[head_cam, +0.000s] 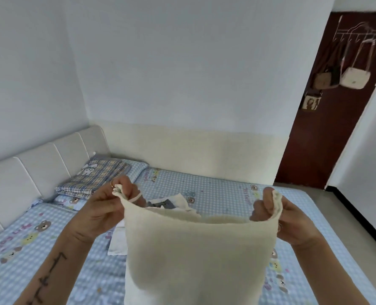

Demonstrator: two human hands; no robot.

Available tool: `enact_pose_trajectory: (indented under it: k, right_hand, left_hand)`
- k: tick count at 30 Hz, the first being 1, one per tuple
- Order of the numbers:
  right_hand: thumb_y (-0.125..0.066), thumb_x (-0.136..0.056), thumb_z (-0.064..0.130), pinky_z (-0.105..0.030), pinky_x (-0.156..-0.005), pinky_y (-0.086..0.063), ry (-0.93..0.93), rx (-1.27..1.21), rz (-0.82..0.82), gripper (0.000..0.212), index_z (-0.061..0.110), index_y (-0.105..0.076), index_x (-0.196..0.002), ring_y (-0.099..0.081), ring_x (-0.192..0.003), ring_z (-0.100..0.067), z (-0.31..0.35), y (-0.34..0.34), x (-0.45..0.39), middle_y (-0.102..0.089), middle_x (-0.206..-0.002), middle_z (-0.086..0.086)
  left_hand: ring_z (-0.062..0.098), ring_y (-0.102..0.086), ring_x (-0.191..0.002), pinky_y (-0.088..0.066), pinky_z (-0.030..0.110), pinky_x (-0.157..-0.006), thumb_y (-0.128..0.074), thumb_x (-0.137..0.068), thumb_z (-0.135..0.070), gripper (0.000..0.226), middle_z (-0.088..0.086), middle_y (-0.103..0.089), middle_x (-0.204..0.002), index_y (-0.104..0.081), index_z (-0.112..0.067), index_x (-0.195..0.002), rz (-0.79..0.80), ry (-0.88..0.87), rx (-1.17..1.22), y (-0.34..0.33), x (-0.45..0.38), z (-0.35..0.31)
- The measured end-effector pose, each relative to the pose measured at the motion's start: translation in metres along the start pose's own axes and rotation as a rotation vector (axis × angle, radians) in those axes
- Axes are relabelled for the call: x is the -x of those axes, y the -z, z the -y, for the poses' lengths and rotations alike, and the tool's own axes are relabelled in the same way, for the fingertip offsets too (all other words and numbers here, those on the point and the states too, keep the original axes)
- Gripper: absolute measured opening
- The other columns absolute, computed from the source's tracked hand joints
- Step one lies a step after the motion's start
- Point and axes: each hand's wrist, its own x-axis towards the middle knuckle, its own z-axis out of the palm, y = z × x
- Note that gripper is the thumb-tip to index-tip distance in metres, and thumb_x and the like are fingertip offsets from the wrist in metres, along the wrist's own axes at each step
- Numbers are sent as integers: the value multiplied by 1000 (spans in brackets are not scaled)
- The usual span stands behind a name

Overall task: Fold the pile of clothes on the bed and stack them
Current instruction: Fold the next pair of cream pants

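Observation:
A cream knit garment (193,256) hangs in the air above the bed (215,186), stretched between both hands and reaching down past the bottom of the view. My left hand (107,208) pinches its upper left corner, where a thin strap loops out. My right hand (290,216) grips the upper right corner with curled fingers. Behind the garment lies a small pile of clothes (171,202), white and grey-blue pieces, mostly hidden by it. A white piece (117,241) lies flat on the bed to the left of the hanging garment.
A folded plaid blanket (94,177) lies on a pillow by the padded headboard (35,170) at the left. The bed has a blue checked sheet with bear prints. A dark door (314,139) with hanging bags (354,78) stands at the right, with bare floor beside the bed.

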Motion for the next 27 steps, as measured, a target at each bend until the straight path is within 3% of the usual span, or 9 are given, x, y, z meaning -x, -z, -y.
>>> enact_pose_trajectory:
  k: [2, 5, 10, 14, 16, 18, 21, 24, 27]
  right_hand:
    - [-45, -96, 2, -26, -68, -47, -21, -6, 1, 8, 2, -54, -96, -51, -70, -16, 10, -5, -3, -48, -75, -9]
    - [-64, -87, 26, -23, -65, -51, -174, 399, -343, 15, 13, -66, -92, -62, -75, -11, 6, 1, -11, -65, -82, -2]
    - [-57, -93, 21, -38, -76, -49, -167, 650, -1025, 17, 10, -69, -90, -59, -80, -22, -20, 16, -30, -67, -89, -14]
    - [-54, -92, 18, -30, -57, -31, -27, 935, -1298, 28, 7, -52, -67, -44, -63, -20, -44, -7, -52, -49, -61, -2]
    - [-54, -92, 18, -31, -54, -26, 25, 1047, -1316, 33, 12, -43, -61, -39, -57, -18, -60, -32, -68, -42, -56, 2]
    - [-55, -91, 20, -22, -50, -29, 76, 1048, -1261, 35, 15, -40, -60, -37, -51, -7, -80, -58, -81, -41, -53, 5]
    - [-55, -91, 22, -15, -48, -34, 151, 939, -1153, 27, 19, -49, -65, -45, -52, -3, -99, -82, -87, -53, -58, 7]
    - [-54, -92, 24, -15, -49, -36, 198, 853, -1144, 23, 20, -54, -69, -45, -52, -2, -98, -85, -81, -56, -61, 7]
    - [-56, -92, 37, -21, -50, -41, 190, 786, -1066, 22, 22, -57, -75, -49, -55, -3, -96, -88, -72, -58, -63, 6]
  left_hand:
    - [25, -57, -74, -46, 31, -67, -59, -81, 4, 12, 13, -57, -80, -58, -5, -89, -115, 27, 22, -1, -1, 3]
    - [15, -61, -71, -51, 21, -63, -60, -78, 4, 22, 5, -67, -80, -70, -15, -84, -500, 119, -465, 7, -7, 15]
    - [19, -50, -66, -36, 25, -54, -58, -85, -2, 23, 4, -61, -69, -65, -21, -74, -1141, 161, -876, 22, -11, 33]
    - [21, -49, -67, -36, 27, -55, -64, -82, -10, 6, 5, -56, -67, -60, -11, -78, -1327, 70, -933, 1, -23, 56]
    - [20, -51, -68, -39, 27, -57, -68, -81, -12, 11, 2, -58, -70, -59, -7, -85, -1347, 30, -842, -26, -38, 75]
    - [18, -56, -68, -43, 23, -60, -71, -80, -11, 13, 1, -62, -74, -60, -8, -86, -1283, -29, -741, -57, -52, 92]
    - [5, -65, -78, -47, 10, -67, -68, -83, -12, 12, -4, -70, -86, -65, -12, -95, -1103, -68, -689, -92, -59, 108]
    - [-2, -61, -101, -46, 10, -85, -59, -90, -10, 19, -8, -67, -106, -66, -20, -105, -949, -53, -703, -101, -50, 111]
    - [-6, -57, -105, -43, 6, -84, -55, -92, -7, 24, -12, -61, -111, -66, -23, -106, -825, -88, -731, -103, -42, 110]
